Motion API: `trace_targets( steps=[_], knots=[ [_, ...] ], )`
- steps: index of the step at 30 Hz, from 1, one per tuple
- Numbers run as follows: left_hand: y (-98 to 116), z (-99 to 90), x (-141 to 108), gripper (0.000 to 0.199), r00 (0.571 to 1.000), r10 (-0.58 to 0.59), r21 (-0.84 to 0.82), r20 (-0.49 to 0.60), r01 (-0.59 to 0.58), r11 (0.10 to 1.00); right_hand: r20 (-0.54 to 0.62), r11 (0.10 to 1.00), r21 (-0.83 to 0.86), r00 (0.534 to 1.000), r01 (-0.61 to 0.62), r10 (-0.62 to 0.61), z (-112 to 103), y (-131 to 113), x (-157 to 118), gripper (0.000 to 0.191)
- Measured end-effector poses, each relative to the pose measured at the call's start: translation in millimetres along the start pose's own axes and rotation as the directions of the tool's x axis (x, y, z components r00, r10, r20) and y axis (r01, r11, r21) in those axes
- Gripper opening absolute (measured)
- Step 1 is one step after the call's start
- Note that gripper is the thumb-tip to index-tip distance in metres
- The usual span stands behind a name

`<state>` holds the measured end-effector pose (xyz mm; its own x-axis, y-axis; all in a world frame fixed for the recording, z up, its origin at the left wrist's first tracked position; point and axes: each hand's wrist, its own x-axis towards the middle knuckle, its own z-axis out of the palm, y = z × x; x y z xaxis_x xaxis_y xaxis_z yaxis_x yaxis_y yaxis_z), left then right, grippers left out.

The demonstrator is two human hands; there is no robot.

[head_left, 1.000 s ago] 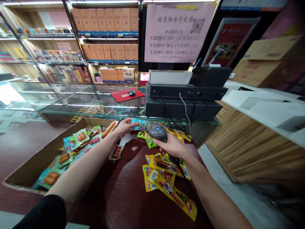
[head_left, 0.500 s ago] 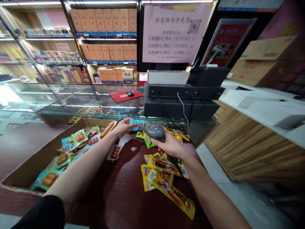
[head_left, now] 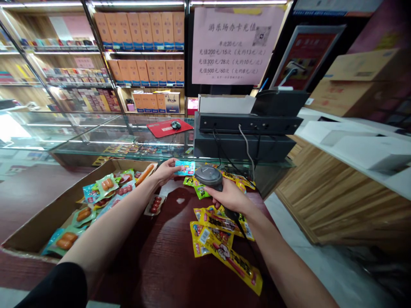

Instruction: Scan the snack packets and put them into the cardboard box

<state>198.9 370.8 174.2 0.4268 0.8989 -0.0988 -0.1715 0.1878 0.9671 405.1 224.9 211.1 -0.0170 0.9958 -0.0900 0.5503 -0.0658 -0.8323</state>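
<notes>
Scanner point(head_left: 208, 176) in right hand point(head_left: 231, 196), packet point(head_left: 186, 168) in left hand point(head_left: 165, 172), sign point(head_left: 236, 46) "充值500元/60次"

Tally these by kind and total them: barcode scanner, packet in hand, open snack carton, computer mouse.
Barcode scanner, in the right hand: 1
Light-blue packet, in the left hand: 1
Open snack carton: 1
Computer mouse: 1
Total: 4

Bare tabletop point(head_left: 160, 261) here between the left forearm point(head_left: 115, 224) and the yellow packets point(head_left: 233, 261), but farther up, sausage packet point(head_left: 156, 205), left hand point(head_left: 165, 171) and scanner point(head_left: 208, 176) crowd in!
</notes>
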Motion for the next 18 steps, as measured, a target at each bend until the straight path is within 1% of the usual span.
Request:
trace_targets(
  steps=[4, 7, 9, 12, 13, 15, 16, 18],
  knots=[
    [-2.7, -2.6, 3.3, 0.037, 1.0, 0.013, -0.003, 0.016, -0.013, 1.0, 0.0, 0.999, 0.02, 1.0, -0.032, 0.032, 0.0, 1.2, 0.4, 0.032],
    [0.6, -1.1, 5.6, 0.036, 0.999, 0.024, -0.003, 0.026, -0.024, 1.0, -0.007, 0.999, 0.023, 1.0, -0.029, 0.029, -0.9, -1.8, -2.1, 0.032],
    [8.6, 1.2, 5.9, 0.035, 0.999, 0.042, -0.007, 0.012, -0.042, 0.999, -0.012, 1.0, 0.027, 1.0, -0.014, 0.014, -1.6, -4.5, -4.5, 0.031],
    [29.3, -1.8, 0.7, 0.031, 0.997, 0.077, -0.001, -0.028, -0.077, 0.997, -0.004, 0.999, 0.044, 1.0, 0.019, -0.018, -1.7, -6.2, -7.2, 0.033],
    [37.9, -6.5, -3.6, 0.03, 0.995, 0.093, 0.012, -0.036, -0.092, 0.996, 0.0, 0.998, 0.049, 0.999, 0.032, -0.032, -1.4, -6.2, -7.6, 0.035],
    [56.1, -23.5, -17.1, 0.026, 0.991, 0.126, 0.059, -0.047, -0.123, 0.991, 0.007, 0.997, 0.047, 0.998, 0.059, -0.059, -0.5, -6.0, -8.0, 0.036],
    [65.2, -35.5, -26.5, 0.025, 0.989, 0.14, 0.088, -0.053, -0.135, 0.987, 0.008, 0.997, 0.038, 0.997, 0.072, -0.072, 0.1, -6.2, -8.1, 0.035],
    [82.7, -64.1, -50.1, 0.023, 0.981, 0.163, 0.164, -0.105, -0.145, 0.976, 0.01, 0.996, 0.015, 0.996, 0.085, -0.085, 1.4, -7.0, -8.5, 0.033]
  ],
)
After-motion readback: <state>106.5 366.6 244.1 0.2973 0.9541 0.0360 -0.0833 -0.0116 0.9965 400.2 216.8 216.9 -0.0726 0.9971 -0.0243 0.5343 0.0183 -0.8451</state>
